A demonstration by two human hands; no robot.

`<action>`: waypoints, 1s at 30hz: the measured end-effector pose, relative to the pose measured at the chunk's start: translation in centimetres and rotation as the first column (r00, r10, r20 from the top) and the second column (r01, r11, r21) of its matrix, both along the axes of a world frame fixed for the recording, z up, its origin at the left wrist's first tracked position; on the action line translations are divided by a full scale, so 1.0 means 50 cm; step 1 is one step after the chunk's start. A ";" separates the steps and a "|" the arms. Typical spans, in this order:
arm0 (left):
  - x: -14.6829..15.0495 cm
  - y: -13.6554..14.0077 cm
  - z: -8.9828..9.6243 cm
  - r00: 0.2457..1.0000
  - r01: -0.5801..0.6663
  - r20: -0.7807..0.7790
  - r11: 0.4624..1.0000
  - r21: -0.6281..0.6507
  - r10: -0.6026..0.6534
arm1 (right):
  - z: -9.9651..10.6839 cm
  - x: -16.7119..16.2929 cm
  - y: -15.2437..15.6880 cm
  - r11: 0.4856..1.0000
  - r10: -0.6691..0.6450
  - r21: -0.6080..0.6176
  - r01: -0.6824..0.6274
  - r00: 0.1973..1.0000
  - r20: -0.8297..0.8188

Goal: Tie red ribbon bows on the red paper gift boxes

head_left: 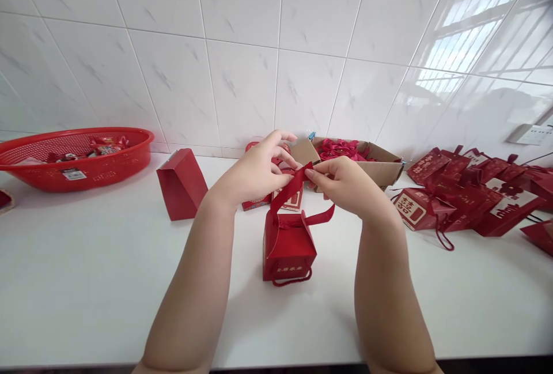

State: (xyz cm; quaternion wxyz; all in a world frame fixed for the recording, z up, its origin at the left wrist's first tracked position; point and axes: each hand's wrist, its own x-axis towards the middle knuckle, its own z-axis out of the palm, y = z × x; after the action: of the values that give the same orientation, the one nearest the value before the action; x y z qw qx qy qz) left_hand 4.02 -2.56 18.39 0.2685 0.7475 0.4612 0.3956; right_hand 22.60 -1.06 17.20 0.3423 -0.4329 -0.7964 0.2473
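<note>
A small red gift box [290, 253] with gold lettering stands upright on the white table, a twisted red cord hanging at its front. From its top rises a red ribbon [283, 196], its other end trailing off to the right. Above the box, my left hand [263, 169] pinches the ribbon between thumb and a finger, the other fingers lifted. My right hand [341, 181] closes on the same ribbon close by, fingertips almost meeting the left ones. Part of the ribbon is hidden behind the fingers.
At the left stands a red plastic basket [78, 172] with small packets, beside a plain red box [182, 185]. Behind my hands are more red boxes [292, 198] and a cardboard carton [380, 172] of red ribbons. Several decorated gift boxes [425, 208] crowd the right, against the tiled wall.
</note>
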 end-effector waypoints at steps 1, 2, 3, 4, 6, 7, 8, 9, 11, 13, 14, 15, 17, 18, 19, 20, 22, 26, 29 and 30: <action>-0.001 0.004 -0.003 1.000 -0.012 -0.011 1.000 0.006 0.012 | 0.001 0.000 0.000 1.000 -0.001 0.003 0.001 1.000 -0.008; -0.002 0.009 -0.007 0.999 -0.025 -0.023 1.000 0.016 0.025 | 0.001 0.001 -0.001 1.000 0.000 0.004 0.000 1.000 -0.018; -0.002 0.014 -0.011 0.999 -0.037 -0.036 0.999 0.027 0.038 | 0.002 0.001 -0.002 1.000 -0.001 0.003 0.001 1.000 -0.028; -0.003 0.019 -0.014 0.998 -0.046 -0.049 0.998 0.037 0.048 | 0.002 0.001 -0.002 1.000 -0.002 0.002 0.002 0.999 -0.034; -0.005 0.027 -0.020 0.995 -0.050 -0.082 0.997 0.054 0.054 | 0.002 0.002 -0.002 1.000 -0.010 0.001 0.010 0.999 -0.038; -0.006 0.029 -0.021 0.993 -0.046 -0.102 0.997 0.062 0.052 | 0.002 0.002 -0.002 1.000 -0.013 0.001 0.013 0.999 -0.042; -0.007 0.031 -0.022 0.991 -0.040 -0.122 0.997 0.072 0.049 | 0.002 0.002 -0.002 1.000 -0.015 0.002 0.015 0.999 -0.049; -0.008 0.031 -0.021 0.990 -0.034 -0.137 0.996 0.085 0.045 | 0.002 0.002 -0.002 1.000 -0.015 0.002 0.015 0.998 -0.058; -0.008 0.029 -0.019 0.990 -0.019 -0.138 0.992 0.123 0.036 | 0.004 0.002 -0.003 1.000 -0.015 0.004 0.015 0.997 -0.078; -0.007 0.023 -0.014 0.994 -0.002 -0.107 0.988 0.155 0.018 | 0.006 0.002 -0.005 1.000 -0.020 0.011 0.021 0.995 -0.100; -0.006 0.019 -0.012 0.996 0.002 -0.089 0.986 0.165 0.012 | 0.006 0.002 -0.005 1.000 -0.024 0.016 0.026 0.994 -0.110; -0.004 0.016 -0.010 0.997 -0.001 -0.075 0.985 0.170 0.014 | 0.006 0.001 -0.006 0.999 -0.028 0.020 0.031 0.993 -0.118; 0.000 0.008 -0.008 0.997 -0.036 -0.067 0.983 0.178 0.049 | 0.004 0.001 -0.005 0.999 -0.027 0.021 0.030 0.991 -0.133; 0.001 0.005 -0.008 0.995 -0.067 -0.065 0.980 0.188 0.080 | 0.002 0.000 -0.004 0.999 -0.027 0.019 0.030 0.990 -0.139; 0.002 0.002 -0.009 0.992 -0.099 -0.060 0.974 0.203 0.114 | -0.001 -0.001 -0.002 0.999 -0.033 0.021 0.036 0.989 -0.146; 0.002 -0.001 -0.009 0.988 -0.130 -0.052 0.967 0.221 0.144 | -0.005 -0.001 0.000 0.998 -0.045 0.028 0.050 0.987 -0.152; -0.003 -0.009 -0.011 0.981 -0.182 -0.023 0.947 0.264 0.194 | -0.016 -0.001 0.003 0.994 -0.089 0.057 0.099 0.983 -0.159; -0.035 -0.038 -0.021 0.960 -0.276 0.042 0.922 0.270 0.275 | -0.046 0.014 -0.002 0.960 -0.217 0.133 0.245 0.956 -0.196; -0.068 -0.061 -0.043 0.945 -0.312 0.157 0.937 0.157 0.288 | -0.078 0.036 -0.011 0.945 -0.278 0.088 0.316 0.914 -0.297; -0.078 -0.067 -0.053 0.935 -0.311 0.214 0.944 0.106 0.284 | -0.091 0.045 -0.014 0.943 -0.292 0.054 0.328 0.896 -0.336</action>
State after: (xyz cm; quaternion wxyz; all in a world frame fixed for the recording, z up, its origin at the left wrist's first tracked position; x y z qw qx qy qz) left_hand 0.11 -5.90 15.72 0.1970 0.6432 0.5121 0.5341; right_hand 24.83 -1.75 12.63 0.5263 -0.4886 -0.6626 0.2130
